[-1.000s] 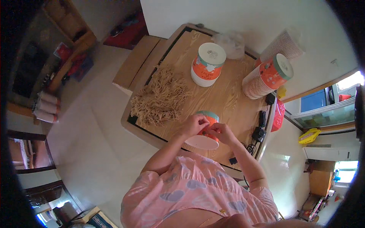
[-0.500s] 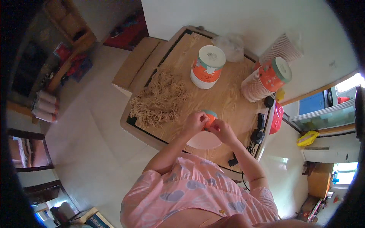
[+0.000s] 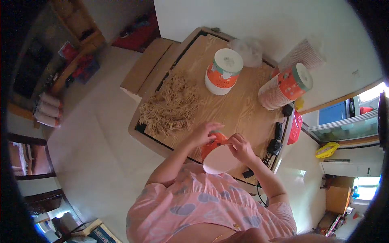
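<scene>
An orange and green paper tub point(image 3: 214, 142) tilts in front of my body, its wide pale mouth turned toward me. Against its left side lies my left hand point(image 3: 204, 134), fingers stretched out over the printed wall. My right hand point(image 3: 242, 148) is closed in a pinch at the tub's right side; what sits between its fingertips is too small to make out. Beyond my left hand, a loose heap of brown twine pieces point(image 3: 172, 106) spreads over the wood-grain tabletop point(image 3: 239, 109).
Farther back stand an upturned orange and white tub point(image 3: 223, 75) and a crumpled clear plastic bag point(image 3: 248, 52). Stacked tubs point(image 3: 279, 91) lean at the right. Black power adapters point(image 3: 274, 146) with cables line the right edge, beside a red basket point(image 3: 296, 126). A cardboard box point(image 3: 148, 65) adjoins the table's left.
The tub has tipped, its mouth now facing me more. My left hand has opened from a pinch and shifted left onto its side. My right hand has moved slightly right and down.
</scene>
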The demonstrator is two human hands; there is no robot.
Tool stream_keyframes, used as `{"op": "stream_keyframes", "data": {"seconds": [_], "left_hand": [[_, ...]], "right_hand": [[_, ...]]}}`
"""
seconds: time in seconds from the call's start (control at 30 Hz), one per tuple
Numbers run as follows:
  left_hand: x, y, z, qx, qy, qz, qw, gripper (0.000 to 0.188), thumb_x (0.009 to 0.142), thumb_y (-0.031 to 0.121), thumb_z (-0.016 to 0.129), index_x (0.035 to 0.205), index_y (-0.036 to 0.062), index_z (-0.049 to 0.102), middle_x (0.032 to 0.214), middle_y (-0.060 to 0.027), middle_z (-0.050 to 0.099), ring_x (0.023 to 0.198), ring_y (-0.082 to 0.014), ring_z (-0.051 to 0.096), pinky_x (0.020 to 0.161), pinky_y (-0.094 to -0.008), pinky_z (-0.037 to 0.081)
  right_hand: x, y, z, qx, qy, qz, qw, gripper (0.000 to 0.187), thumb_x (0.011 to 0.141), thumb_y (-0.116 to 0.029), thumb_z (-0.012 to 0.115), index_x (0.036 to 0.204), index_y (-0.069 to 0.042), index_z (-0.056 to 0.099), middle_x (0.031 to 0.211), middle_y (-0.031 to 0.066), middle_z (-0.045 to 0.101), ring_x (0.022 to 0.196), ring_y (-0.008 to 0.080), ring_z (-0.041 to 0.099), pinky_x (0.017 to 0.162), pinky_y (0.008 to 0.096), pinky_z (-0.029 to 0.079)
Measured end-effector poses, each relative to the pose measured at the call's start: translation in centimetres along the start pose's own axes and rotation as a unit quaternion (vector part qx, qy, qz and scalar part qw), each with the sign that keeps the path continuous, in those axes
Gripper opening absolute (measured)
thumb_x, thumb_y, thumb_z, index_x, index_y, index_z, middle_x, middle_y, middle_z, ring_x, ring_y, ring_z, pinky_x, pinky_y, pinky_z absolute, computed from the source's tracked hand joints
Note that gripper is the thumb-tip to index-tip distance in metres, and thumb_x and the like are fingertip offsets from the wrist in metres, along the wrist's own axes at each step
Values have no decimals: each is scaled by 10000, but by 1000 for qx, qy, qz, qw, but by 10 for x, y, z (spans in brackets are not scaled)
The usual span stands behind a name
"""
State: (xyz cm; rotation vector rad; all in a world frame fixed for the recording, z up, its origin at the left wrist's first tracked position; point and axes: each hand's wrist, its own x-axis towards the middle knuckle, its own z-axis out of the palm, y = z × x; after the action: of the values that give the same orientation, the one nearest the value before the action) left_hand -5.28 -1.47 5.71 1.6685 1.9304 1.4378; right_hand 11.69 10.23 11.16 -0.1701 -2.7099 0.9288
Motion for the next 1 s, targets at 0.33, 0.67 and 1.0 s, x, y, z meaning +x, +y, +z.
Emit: {"op": "stream_keyframes", "data": {"seconds": [0.33,0.67,1.0], "left_hand": [[-8,9,-9,-90,-197,-84,973,229,700,146,640,917,80,617,918,-87,596,886,-279,544,799,-367,421],[-9,14,-11,-71,-163,-47,983,112,690,97,633,788,64,591,821,-90,577,802,-275,562,709,-361,447],[-11,14,-8,-39,-146,-25,988,126,693,95,629,786,29,575,813,-112,560,820,-295,536,728,-370,439]], "right_hand": [[-4,-3,5,6,-36,-55,998,196,668,19,583,846,-52,542,831,105,530,786,286,528,667,360,469],[-6,-2,4,13,-47,-51,998,252,660,26,583,898,-55,560,833,104,527,793,289,522,675,361,467],[-1,-8,3,51,-46,-46,997,242,659,61,562,867,-61,580,817,102,522,782,289,518,676,364,458]]}}
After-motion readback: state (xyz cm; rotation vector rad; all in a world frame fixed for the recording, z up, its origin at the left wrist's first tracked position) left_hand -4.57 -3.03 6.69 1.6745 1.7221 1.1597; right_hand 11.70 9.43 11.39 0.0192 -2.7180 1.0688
